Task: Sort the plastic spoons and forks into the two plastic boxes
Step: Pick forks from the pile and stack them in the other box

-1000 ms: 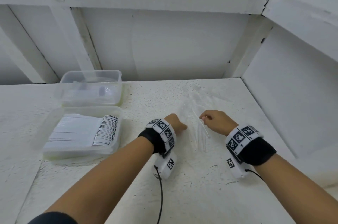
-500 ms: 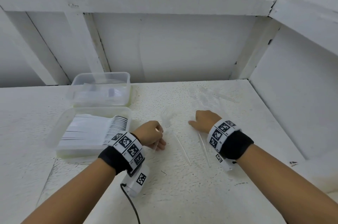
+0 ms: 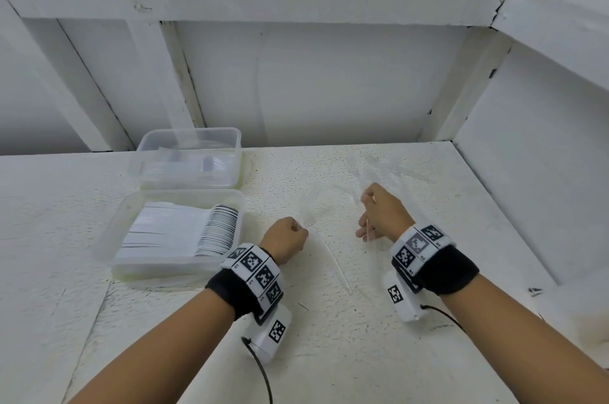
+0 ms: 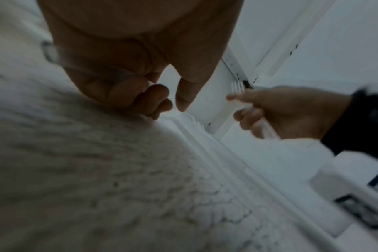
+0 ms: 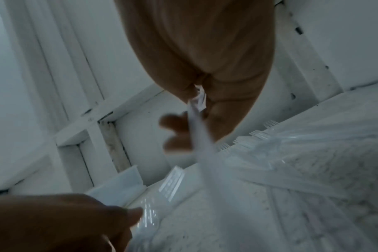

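My left hand (image 3: 287, 237) is a fist on the table, gripping clear plastic utensils (image 3: 308, 205) that fan up and away; their handle (image 4: 76, 66) crosses the curled fingers. About a hand's width to the right, my right hand (image 3: 379, 215) is raised slightly and pinches a clear fork (image 3: 366, 232), whose tines (image 4: 237, 85) show past the fingers. One clear utensil (image 3: 333, 262) lies on the table between the hands. A loose pile of clear forks (image 3: 379, 172) lies just beyond the right hand. Two clear boxes stand at left: the near box (image 3: 178, 263) holds a stacked row, the far box (image 3: 189, 139) holds clear utensils.
The white table (image 3: 329, 354) is closed in by a white back wall (image 3: 313, 90) and a side wall (image 3: 543, 172) on the right. Wrist camera units and a cable (image 3: 263, 377) hang under both forearms.
My right hand, flat on the table half a second ago, has lifted with one of the two utensils that lay between the hands. My left hand keeps its grip and has shifted slightly.
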`<control>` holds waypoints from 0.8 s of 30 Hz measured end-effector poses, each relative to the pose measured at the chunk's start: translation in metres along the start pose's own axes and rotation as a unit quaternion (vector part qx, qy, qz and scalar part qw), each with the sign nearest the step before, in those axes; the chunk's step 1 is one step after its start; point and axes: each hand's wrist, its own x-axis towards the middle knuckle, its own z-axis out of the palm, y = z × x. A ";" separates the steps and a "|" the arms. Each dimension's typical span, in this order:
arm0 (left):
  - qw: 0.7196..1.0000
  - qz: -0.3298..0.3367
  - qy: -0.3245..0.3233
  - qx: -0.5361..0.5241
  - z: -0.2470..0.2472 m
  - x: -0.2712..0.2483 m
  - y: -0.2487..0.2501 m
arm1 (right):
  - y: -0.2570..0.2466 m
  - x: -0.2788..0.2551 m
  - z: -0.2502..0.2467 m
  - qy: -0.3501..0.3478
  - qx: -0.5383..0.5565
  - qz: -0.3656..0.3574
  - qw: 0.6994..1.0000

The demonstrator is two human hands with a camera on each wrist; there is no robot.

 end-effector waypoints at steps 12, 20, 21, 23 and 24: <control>0.987 -0.007 -0.009 0.158 0.012 0.011 0.013 | 0.005 0.010 -0.027 0.034 0.023 -0.030 0.999; 0.999 0.033 -0.005 0.043 -0.008 0.009 0.000 | 0.002 0.041 -0.003 -0.007 -0.357 0.003 0.934; 1.000 0.030 -0.005 0.003 -0.009 0.008 0.000 | 0.002 0.043 0.001 -0.001 -0.382 0.013 0.924; 0.997 0.023 0.002 -0.078 -0.007 0.005 0.003 | 0.003 0.048 0.004 0.011 -0.396 0.012 0.918; 0.994 0.020 0.004 -0.111 -0.006 0.004 0.006 | 0.003 0.049 0.003 0.010 -0.375 0.006 0.927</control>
